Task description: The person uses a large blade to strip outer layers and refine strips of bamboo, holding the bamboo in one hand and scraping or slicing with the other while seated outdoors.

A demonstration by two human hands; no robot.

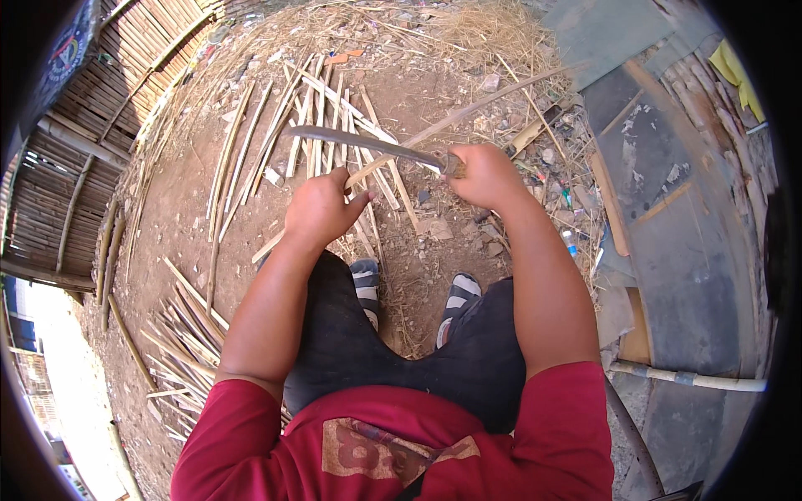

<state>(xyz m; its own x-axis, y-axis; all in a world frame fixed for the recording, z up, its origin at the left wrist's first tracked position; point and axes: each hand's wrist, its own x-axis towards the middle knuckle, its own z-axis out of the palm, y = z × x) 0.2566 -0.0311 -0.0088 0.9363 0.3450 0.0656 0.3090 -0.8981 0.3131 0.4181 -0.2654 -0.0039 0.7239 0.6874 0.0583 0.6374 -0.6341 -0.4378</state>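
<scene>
My right hand is wrapped round the handle of a machete. Its long dark blade points left, slightly curved, passing just beyond my left hand. Closed with thumb and fingers, my left hand grips a long bamboo strip. The strip slants away to the far right and crosses the blade near its middle; whether the two touch I cannot tell. A pale strip end shows at the near side of my left wrist.
Split bamboo strips lie spread on the dirt ahead, and a pile of strips lies at my left. A bamboo wall stands at the left. Dark sheets and a pale pole are at the right. Litter dots the ground.
</scene>
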